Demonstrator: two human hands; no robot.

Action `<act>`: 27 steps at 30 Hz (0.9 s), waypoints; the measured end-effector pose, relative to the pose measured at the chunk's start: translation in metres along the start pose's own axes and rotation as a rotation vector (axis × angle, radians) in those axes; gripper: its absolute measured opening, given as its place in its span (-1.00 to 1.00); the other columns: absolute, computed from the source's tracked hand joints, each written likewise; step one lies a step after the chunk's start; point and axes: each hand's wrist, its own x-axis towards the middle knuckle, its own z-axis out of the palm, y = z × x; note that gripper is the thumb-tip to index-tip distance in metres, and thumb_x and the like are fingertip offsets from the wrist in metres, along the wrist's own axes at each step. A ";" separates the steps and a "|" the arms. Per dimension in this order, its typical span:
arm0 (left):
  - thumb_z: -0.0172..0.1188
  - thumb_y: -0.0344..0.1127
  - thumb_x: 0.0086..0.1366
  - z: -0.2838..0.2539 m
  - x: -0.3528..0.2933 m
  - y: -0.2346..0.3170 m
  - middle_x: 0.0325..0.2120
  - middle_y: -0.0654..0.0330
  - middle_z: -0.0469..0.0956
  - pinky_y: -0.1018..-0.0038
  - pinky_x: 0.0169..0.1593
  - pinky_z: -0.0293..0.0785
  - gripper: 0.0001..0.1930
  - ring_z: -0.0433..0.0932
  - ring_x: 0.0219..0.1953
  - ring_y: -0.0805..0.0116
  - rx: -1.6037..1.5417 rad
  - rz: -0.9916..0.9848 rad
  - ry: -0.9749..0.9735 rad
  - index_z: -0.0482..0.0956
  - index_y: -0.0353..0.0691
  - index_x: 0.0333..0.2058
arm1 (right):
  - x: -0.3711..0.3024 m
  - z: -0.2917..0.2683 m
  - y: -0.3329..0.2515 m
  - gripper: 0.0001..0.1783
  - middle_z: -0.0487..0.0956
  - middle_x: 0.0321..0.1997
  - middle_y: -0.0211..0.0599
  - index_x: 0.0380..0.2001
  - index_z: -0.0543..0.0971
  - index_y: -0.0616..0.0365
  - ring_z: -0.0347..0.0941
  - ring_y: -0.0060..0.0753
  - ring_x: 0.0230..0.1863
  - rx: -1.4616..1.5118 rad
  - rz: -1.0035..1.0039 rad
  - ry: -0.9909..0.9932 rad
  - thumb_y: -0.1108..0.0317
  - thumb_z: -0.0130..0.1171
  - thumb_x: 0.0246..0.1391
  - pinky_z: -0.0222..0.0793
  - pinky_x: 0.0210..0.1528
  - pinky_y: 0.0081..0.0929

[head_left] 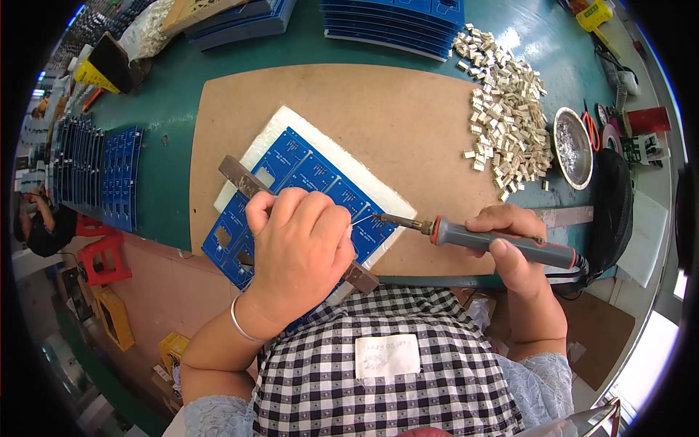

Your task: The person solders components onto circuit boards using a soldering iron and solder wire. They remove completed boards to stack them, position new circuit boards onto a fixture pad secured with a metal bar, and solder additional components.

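My right hand point(513, 244) is closed around the grey and red handle of a soldering iron point(480, 240). Its tip meets the right part of a blue circuit board panel point(313, 175), which lies slanted on a white foam pad point(375, 188). My left hand point(302, 244) rests over the panel with its fingers curled. A thin strand of solder wire point(362, 219) runs from its fingertips to the iron's tip. Beneath that hand a brown bar point(240, 175) crosses the panel; its middle is hidden.
A brown board point(349, 95) lies under the work. White connectors point(510, 109) are heaped at right beside a metal bowl point(571, 149). Stacked blue boards point(393, 25) stand at the back, and more boards point(95, 171) stand in a row at left. Another person point(44, 218) sits far left.
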 end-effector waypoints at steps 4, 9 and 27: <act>0.21 -0.44 -0.07 -0.002 -0.002 0.000 -0.46 0.30 0.44 0.26 -0.10 0.09 -0.86 0.39 -0.27 0.27 -0.013 0.003 0.000 0.43 -0.10 -0.50 | -0.005 -0.008 -0.001 -0.57 0.59 -0.48 -0.13 -0.35 0.60 0.33 0.54 -0.35 -0.47 -0.043 -0.037 -0.004 0.12 0.15 -0.10 0.40 -0.38 -0.49; 0.21 -0.45 -0.08 -0.004 -0.006 0.007 -0.46 0.30 0.44 0.25 -0.10 0.08 -0.86 0.39 -0.27 0.27 -0.048 0.013 0.003 0.43 -0.10 -0.52 | -0.018 -0.012 -0.002 -0.58 0.56 -0.55 -0.13 -0.39 0.58 0.35 0.50 -0.39 -0.55 0.041 -0.031 0.055 0.12 0.14 -0.12 0.35 -0.49 -0.53; 0.20 -0.45 -0.10 0.001 -0.010 0.017 -0.50 0.32 0.42 0.25 -0.12 0.07 -0.85 0.39 -0.30 0.30 -0.071 0.042 -0.011 0.41 -0.09 -0.56 | -0.029 0.002 0.006 -0.61 0.58 -0.51 -0.11 -0.32 0.56 0.37 0.54 -0.36 -0.51 0.048 -0.092 0.021 0.18 0.12 -0.02 0.42 -0.44 -0.51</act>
